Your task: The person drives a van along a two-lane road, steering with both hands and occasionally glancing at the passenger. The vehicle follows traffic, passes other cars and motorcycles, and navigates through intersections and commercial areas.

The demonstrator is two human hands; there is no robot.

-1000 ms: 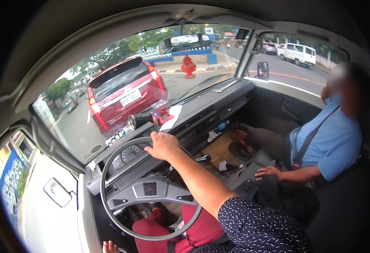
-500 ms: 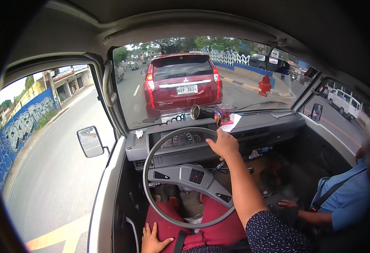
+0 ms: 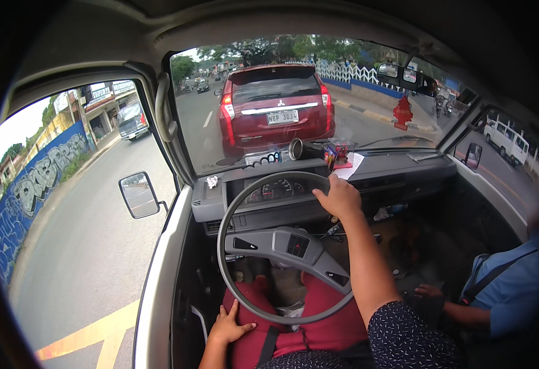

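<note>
My right hand (image 3: 342, 198) is closed over the upper right of the grey steering wheel (image 3: 224, 246), its thumb stretched inward; the other fingers are partly hidden. My left hand (image 3: 229, 326) lies open on my red-trousered left thigh, fingers spread, below the wheel's lower rim and apart from it. Behind the wheel sits the instrument cluster (image 3: 275, 190). On the dashboard ahead of my right hand are a dark cylinder with a shiny round rim (image 3: 296, 149), small red packages (image 3: 342, 161) and a sheet of white paper (image 3: 350, 167).
A red SUV (image 3: 275, 111) with lit tail lights fills the road ahead. To the left, a dark vehicle (image 3: 132, 122) is on the road beyond the side mirror (image 3: 139, 195). A person in a blue shirt (image 3: 509, 289) sits at right. A red tree-shaped air freshener (image 3: 403, 114) hangs by the windscreen.
The view has shifted, so the cabin sits slightly further right. A dark vehicle has come into the left window. My left hand has moved slightly up my thigh; my right stays on the wheel.
</note>
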